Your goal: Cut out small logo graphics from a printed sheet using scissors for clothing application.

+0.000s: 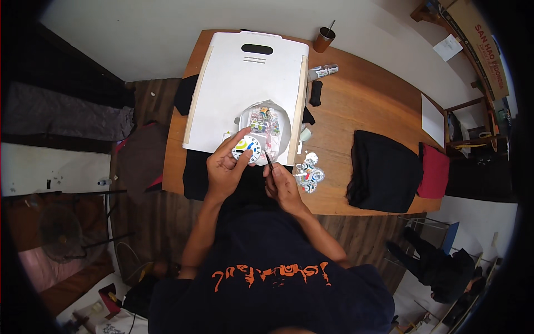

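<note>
In my left hand (225, 171) I hold a round white sticker (246, 149) printed in blue, yellow and black, my fingers pinching its edges. My right hand (285, 186) grips a thin dark pointed tool (269, 161), its tip close to the sticker's right edge; I cannot tell whether it is tweezers or a knife. Both hands are over the near edge of a white board (222, 83) with a dark handle slot. Behind the sticker, a round white bowl-like holder (283, 125) contains printed plastic scraps (263, 121). Several round printed stickers (310, 177) lie right of my right hand.
The board rests on a wooden table (339, 122). Folded black cloth (384, 172) and red cloth (434, 171) lie at the right. A brown cup (324, 40), a clear plastic roll (324, 72) and a small black item (315, 93) are beyond the board's right side.
</note>
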The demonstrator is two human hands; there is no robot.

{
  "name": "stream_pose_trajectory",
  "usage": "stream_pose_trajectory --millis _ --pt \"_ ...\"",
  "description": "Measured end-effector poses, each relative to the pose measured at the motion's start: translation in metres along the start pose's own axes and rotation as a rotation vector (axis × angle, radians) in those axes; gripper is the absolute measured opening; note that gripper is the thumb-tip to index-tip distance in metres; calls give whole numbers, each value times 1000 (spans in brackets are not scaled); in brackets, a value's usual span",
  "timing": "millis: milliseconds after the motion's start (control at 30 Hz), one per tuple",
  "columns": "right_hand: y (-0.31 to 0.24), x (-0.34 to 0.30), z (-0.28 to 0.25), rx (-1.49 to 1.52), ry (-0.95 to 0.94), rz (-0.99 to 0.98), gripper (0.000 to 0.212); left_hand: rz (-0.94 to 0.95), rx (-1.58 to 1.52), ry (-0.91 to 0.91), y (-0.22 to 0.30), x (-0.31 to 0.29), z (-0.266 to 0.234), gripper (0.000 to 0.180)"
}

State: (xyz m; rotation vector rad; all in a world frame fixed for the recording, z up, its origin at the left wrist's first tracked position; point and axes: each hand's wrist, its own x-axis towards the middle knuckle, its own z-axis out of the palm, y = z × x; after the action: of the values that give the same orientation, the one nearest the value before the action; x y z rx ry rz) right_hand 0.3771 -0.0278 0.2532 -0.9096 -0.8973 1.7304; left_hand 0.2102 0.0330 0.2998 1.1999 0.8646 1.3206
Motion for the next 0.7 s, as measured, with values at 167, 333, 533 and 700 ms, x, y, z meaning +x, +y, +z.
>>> stream_pose_trajectory --millis 167,333,533,700 --pt "-7 2 4 -14 -43 0 35 -1 -5 -17 1 -1 0 49" --pt "-5 5 2 10 -29 -31 35 -28 -23 -25 2 -1 3 49" --pt "-7 7 -1 34 -32 -25 35 -60 -48 -34 6 -2 4 47" --pt "-9 5 -2 22 -40 -13 36 -27 -35 -50 3 -1 2 50"
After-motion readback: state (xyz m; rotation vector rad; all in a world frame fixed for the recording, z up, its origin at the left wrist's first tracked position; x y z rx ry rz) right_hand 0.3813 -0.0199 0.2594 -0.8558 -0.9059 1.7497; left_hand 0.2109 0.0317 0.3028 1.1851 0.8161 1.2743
